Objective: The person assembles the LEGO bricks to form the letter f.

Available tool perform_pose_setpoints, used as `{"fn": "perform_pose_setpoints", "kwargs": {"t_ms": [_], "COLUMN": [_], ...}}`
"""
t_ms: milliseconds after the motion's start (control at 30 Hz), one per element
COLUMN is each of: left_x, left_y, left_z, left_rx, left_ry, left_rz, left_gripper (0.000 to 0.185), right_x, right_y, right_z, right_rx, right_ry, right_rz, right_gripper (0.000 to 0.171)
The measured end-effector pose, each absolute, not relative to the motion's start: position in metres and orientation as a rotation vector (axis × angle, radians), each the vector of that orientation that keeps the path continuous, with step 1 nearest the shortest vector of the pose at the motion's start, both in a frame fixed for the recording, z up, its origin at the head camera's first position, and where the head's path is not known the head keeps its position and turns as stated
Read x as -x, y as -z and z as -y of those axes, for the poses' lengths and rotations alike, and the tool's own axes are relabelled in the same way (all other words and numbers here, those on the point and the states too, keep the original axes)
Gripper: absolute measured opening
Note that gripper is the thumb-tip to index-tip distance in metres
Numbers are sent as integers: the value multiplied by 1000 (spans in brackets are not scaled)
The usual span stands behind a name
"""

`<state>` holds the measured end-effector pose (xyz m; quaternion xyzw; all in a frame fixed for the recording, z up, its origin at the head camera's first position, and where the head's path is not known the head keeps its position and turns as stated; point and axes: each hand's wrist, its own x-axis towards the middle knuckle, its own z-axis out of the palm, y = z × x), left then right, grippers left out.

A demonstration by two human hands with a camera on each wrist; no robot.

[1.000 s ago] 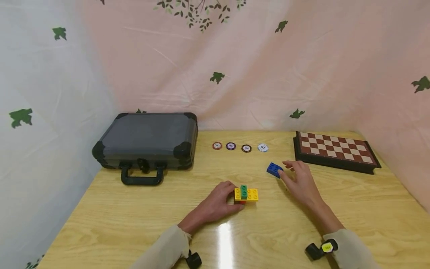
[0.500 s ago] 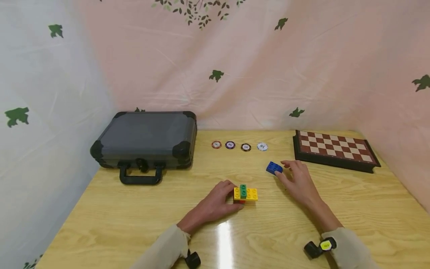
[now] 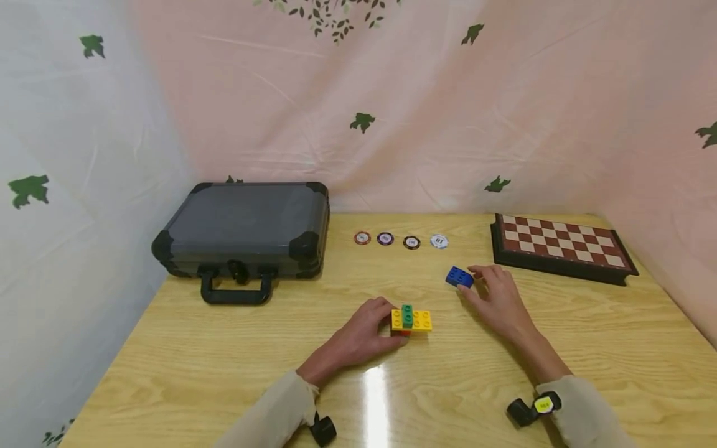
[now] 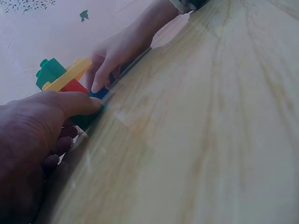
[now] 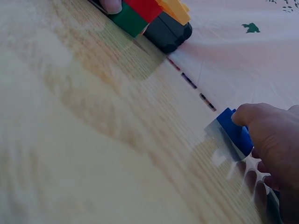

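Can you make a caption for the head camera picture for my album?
Left hand grips a stack of toy bricks while the right hand touches a blue brick.

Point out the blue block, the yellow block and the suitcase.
Blue block (image 3: 459, 275), head view: studded top.
Yellow block (image 3: 421, 320), head view: studded top.
Suitcase (image 3: 243, 223), head view: upper face of the lid.

**Light and sharpness in the three views**

Head view: bright, even light; a white streak of glare (image 3: 375, 407) marks the near part of the table (image 3: 224, 373), and soft shading follows folds in the cloth (image 3: 426, 155). Wrist views: dimmer, bluish and hazy, with soft detail; the left fingers (image 4: 62, 145) lie in shadow, and the glossy table reflects the blue brick (image 5: 229, 123).
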<state>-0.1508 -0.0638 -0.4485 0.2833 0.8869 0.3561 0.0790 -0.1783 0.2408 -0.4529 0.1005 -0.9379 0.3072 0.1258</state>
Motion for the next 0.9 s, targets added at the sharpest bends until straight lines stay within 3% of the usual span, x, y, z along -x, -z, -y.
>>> {"fn": "perform_pose_setpoints", "kwargs": {"t_ms": [900], "left_x": [151], "left_y": [451], "left_z": [65], "left_rx": [-877], "left_ry": [-1078], "left_rz": [-2675], "left_gripper": [40], "right_x": [184], "right_y": [455], "right_z": [-239], "right_rx": [-331], "right_ry": [-816], "right_rz": [2722], "right_gripper": [43]}}
